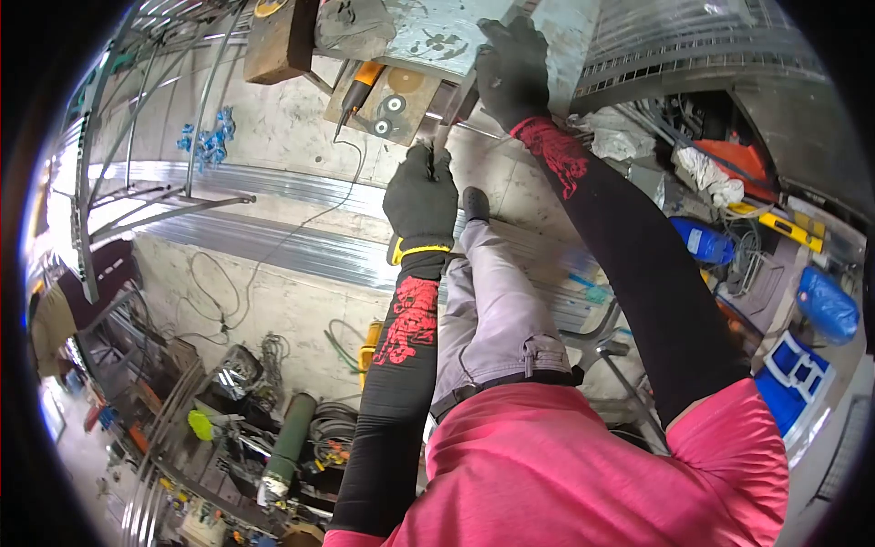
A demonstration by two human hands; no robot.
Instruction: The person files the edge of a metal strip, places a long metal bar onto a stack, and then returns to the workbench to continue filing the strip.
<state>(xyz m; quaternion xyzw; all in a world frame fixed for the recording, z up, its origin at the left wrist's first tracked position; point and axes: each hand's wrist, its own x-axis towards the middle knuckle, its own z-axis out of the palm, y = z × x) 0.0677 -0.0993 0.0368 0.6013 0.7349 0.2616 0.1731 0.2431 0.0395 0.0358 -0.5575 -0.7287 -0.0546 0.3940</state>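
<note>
Curling black-gloved left hand (420, 199) by the near end of a narrow grey metal bar (463, 98), black-gloved right hand (513, 77) over its farther part; apparently steadying it at the pale, scuffed surface (428, 35). Can't tell either grip. Alongside: orange-and-black handheld tool (363, 84) on brown board (415, 117).

Shows dark grey on the left glove (421, 202) and right glove (515, 77), with a yellow band on the left cuff (424, 248). Runs black down both sleeves (629, 237), broken by red ornamental figures (410, 314). Turns pink at the shirt (547, 456), pale greyish lilac at the trousers (497, 314). Adds orange and black on the handheld tool (361, 88), green on the cylinder (292, 438)
</note>
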